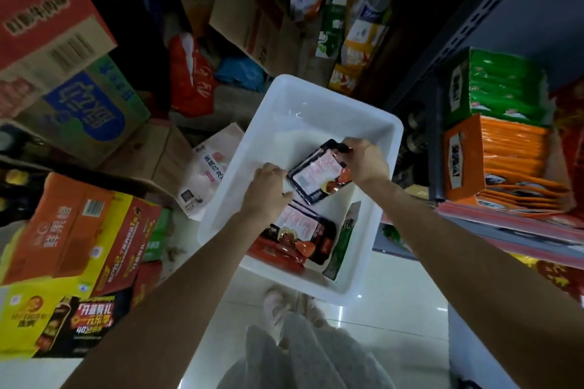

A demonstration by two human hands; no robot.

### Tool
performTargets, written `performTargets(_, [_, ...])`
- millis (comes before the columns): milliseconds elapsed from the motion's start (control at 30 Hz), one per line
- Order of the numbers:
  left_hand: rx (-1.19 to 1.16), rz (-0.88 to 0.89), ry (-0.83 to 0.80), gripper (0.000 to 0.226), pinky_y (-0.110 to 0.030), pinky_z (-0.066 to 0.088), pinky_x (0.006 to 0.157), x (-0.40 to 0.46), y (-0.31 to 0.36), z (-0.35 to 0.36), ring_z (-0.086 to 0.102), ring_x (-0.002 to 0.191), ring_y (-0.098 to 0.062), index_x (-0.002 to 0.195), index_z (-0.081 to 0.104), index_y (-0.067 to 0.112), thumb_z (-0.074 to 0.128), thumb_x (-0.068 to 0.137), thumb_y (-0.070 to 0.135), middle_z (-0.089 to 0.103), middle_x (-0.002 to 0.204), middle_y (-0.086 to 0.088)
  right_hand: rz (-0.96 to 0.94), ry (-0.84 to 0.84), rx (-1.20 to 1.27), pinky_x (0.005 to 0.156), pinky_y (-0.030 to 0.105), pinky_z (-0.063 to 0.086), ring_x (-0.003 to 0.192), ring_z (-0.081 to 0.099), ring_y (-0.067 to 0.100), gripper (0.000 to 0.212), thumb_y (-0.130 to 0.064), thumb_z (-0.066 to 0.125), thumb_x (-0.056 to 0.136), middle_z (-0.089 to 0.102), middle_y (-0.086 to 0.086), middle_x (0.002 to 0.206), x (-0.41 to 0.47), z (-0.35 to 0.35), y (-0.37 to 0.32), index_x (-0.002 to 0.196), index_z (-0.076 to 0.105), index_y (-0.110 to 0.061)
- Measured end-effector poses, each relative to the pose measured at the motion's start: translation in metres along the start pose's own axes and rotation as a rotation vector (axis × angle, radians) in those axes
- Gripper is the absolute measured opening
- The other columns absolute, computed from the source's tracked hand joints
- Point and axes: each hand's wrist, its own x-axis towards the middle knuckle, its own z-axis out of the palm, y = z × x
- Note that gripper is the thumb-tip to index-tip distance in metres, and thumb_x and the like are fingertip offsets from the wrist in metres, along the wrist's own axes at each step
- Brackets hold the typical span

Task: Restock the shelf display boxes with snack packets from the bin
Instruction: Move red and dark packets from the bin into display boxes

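A white plastic bin (284, 110) sits on the floor below me. Over it both hands hold a stack of black snack packets (316, 174) with pink labels. My right hand (363, 161) grips the stack's far right end. My left hand (268, 189) grips its left edge. More black and red packets (303, 230) and a green packet (344, 237) lie in the bin's near end. On the shelf at right stand an orange display box (464, 161) and a green display box (458, 88), both filled with packets.
Stacked cardboard cartons (72, 98) and drink cases (79, 237) crowd the left side. Boxes and bags pile up behind the bin. A dark metal shelf upright (493, 9) rises at right. Glossy tiled floor (379, 309) and my legs are below.
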Motion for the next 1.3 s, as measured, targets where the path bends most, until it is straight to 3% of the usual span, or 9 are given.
performTargets(267, [-0.335,0.065,0.058,0.085,-0.035,0.021,0.115,0.016,0.058,-0.063,0.019,0.142,-0.021,0.148,0.024,0.017,0.073,0.08,0.032,0.025,0.153,-0.005,-0.319,-0.013,0.322,0.06,0.015,0.037,0.071,0.055,0.014,0.012,0.0,0.056,0.089,0.063,0.008,0.077,-0.029,-0.098,-0.008,0.085,0.063,-0.009])
performTargets(367, [-0.328,0.178,-0.108,0.064,-0.035,0.04,0.103,0.015,0.078,-0.082,0.047,0.127,-0.018,0.135,0.045,0.024,0.074,0.078,0.029,0.05,0.139,-0.002,-0.379,-0.034,0.405,0.062,0.013,0.041,0.065,0.055,-0.003,0.015,-0.001,0.057,0.09,0.062,-0.005,0.073,-0.043,-0.127,-0.004,0.084,0.063,-0.013])
performTargets(533, [-0.39,0.301,-0.116,0.015,-0.028,0.05,0.075,0.0,0.134,-0.09,0.065,0.087,-0.018,0.1,0.066,0.013,0.06,0.091,0.023,0.07,0.096,-0.003,-0.09,0.359,0.502,0.075,0.029,0.046,0.086,0.06,0.017,0.017,-0.022,0.068,0.085,0.063,0.006,0.094,-0.058,-0.156,0.01,0.1,0.064,-0.019])
performTargets(633, [-0.207,0.339,0.063,0.028,-0.028,0.038,0.056,-0.007,0.176,-0.089,0.056,0.073,-0.027,0.066,0.048,0.019,0.055,0.093,0.027,0.055,0.068,-0.003,0.217,0.39,0.387,0.088,0.038,0.039,0.107,0.051,0.034,0.05,-0.041,0.066,0.084,0.055,0.018,0.109,-0.072,-0.173,0.017,0.115,0.051,-0.005])
performTargets(767, [0.125,0.345,0.174,0.038,-0.037,0.045,0.068,-0.016,0.242,-0.073,0.061,0.088,-0.035,0.098,0.059,0.015,0.039,0.097,0.047,0.065,0.092,-0.015,0.227,0.103,0.948,0.081,0.038,0.052,0.083,0.062,0.025,0.034,-0.048,0.06,0.087,0.061,0.004,0.081,-0.09,-0.204,0.029,0.087,0.058,-0.014])
performTargets(900, [0.358,0.511,0.245,0.05,-0.037,0.047,0.079,-0.023,0.296,-0.053,0.058,0.105,-0.031,0.143,0.034,0.026,0.043,0.096,0.04,0.059,0.117,-0.009,0.239,0.249,1.1,0.069,0.038,0.055,0.067,0.061,0.026,0.019,-0.017,0.057,0.092,0.062,0.013,0.076,-0.086,-0.233,0.073,0.074,0.058,-0.012])
performTargets(1000, [0.112,0.489,0.039,0.071,-0.036,0.045,0.092,-0.024,0.328,-0.043,0.05,0.114,-0.022,0.147,0.027,0.032,0.048,0.086,0.062,0.047,0.118,-0.001,0.209,0.339,1.054,0.058,0.032,0.052,0.061,0.06,0.019,0.026,-0.002,0.046,0.093,0.063,0.008,0.07,-0.086,-0.256,0.123,0.072,0.057,-0.011])
performTargets(1133, [-0.308,0.379,0.119,0.063,-0.034,0.038,0.103,-0.008,0.377,-0.028,0.048,0.125,-0.02,0.145,0.032,0.017,0.047,0.092,0.048,0.051,0.133,-0.005,0.096,0.2,1.231,0.057,0.029,0.053,0.058,0.061,0.013,0.026,-0.001,0.043,0.096,0.065,0.0,0.064,-0.097,-0.286,0.195,0.079,0.059,-0.01])
performTargets(1300, [-0.616,0.289,-0.088,0.045,-0.024,0.052,0.075,0.002,0.443,0.003,0.055,0.107,-0.017,0.132,0.048,0.003,0.059,0.091,0.019,0.056,0.125,-0.013,0.004,0.123,1.26,0.066,0.029,0.055,0.068,0.065,0.013,0.027,-0.001,0.042,0.096,0.071,-0.004,0.069,-0.097,-0.314,0.268,0.083,0.061,-0.013])
